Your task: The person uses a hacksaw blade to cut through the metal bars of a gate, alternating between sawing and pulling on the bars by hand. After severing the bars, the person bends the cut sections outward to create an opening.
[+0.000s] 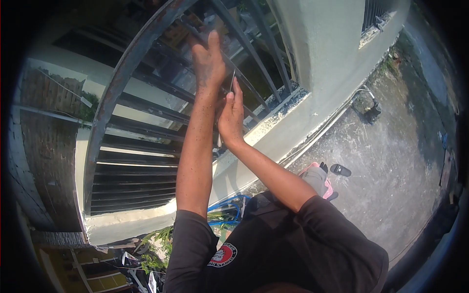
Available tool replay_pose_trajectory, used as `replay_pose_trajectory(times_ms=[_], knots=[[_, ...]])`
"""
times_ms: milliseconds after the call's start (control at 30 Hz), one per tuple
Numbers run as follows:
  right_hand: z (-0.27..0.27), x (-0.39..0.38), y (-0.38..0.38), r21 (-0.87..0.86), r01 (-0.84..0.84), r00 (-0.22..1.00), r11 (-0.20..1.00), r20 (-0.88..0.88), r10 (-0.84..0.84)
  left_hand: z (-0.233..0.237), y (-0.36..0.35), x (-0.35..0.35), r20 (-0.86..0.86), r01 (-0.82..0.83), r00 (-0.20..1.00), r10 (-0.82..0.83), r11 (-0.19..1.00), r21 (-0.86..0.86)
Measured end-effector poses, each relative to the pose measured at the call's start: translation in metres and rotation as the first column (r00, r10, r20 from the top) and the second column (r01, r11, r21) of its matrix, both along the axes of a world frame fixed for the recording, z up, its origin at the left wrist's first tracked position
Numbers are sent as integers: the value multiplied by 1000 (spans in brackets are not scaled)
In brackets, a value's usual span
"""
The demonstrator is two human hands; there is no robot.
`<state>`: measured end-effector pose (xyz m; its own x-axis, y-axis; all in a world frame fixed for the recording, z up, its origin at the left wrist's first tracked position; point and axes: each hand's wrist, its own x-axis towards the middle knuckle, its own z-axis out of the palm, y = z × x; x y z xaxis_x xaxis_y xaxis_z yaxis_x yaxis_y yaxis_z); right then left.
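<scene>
My left hand (208, 68) reaches up to the dark metal window grille (141, 80), its fingers closed around one of the bars and partly hidden, the thumb pointing up. Just below and to the right, my right hand (231, 117) is closed on a thin-bladed tool (233, 79). Its narrow blade sticks out above the fingers against the grille, and what looks like a pale handle end shows beneath the palm. The exact kind of tool is too small to make out. Dark specks dot my left forearm.
Below the grille runs a pale sill (271, 124) with crumbly, flaking paint. Conduits (320, 129) follow the base of the white wall (337, 53). A black slipper (340, 170) and a dark lump (365, 105) lie on the concrete. Blue hose (229, 202) and plants (159, 244) are near my body.
</scene>
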<state>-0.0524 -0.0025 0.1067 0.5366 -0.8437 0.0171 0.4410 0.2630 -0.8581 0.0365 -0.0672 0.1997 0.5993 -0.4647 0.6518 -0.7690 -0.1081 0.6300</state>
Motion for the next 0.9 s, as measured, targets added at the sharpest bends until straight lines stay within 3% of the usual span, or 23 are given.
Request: replay_pose_trajectory(times_ms=[133, 200, 333, 400, 433, 500, 600, 767, 867, 900], knots=[[-2, 4, 2, -33, 28, 1000, 999, -10, -28, 0, 0, -1, 14, -14, 1000, 14, 1000, 2], [-6, 9, 8, 137, 56, 998, 989, 0, -57, -1, 0, 2, 38, -24, 999, 24, 1000, -2], [-9, 16, 16, 143, 95, 995, 985, 1, -96, -4, -2, 5, 1, 7, 1000, -7, 1000, -15], [-10, 23, 17, -60, 171, 985, 983, -4, -172, -5, -2, 4, -18, 6, 1000, -6, 1000, -17], [-11, 24, 18, -56, 168, 986, 984, -5, -169, -5, -2, 4, -14, 16, 1000, -16, 1000, -23], [-9, 26, 19, 55, 92, 994, 994, 53, -95, -5, -2, 5, -6, 24, 1000, -24, 999, -27], [-10, 27, 20, 98, 144, 989, 985, 31, -148, -4, -1, 6, 9, 32, 999, -32, 999, -17], [-13, 28, 21, 114, 119, 991, 986, 42, -125, -6, -1, 6, -3, 44, 999, -44, 998, -39], [-14, 31, 21, 34, 194, 981, 981, 13, -194, -5, -2, 6, -5, 47, 999, -47, 999, -28], [-12, 27, 22, 122, 149, 988, 981, 30, -154, -5, -3, 6, -2, 51, 999, -51, 998, -28]])
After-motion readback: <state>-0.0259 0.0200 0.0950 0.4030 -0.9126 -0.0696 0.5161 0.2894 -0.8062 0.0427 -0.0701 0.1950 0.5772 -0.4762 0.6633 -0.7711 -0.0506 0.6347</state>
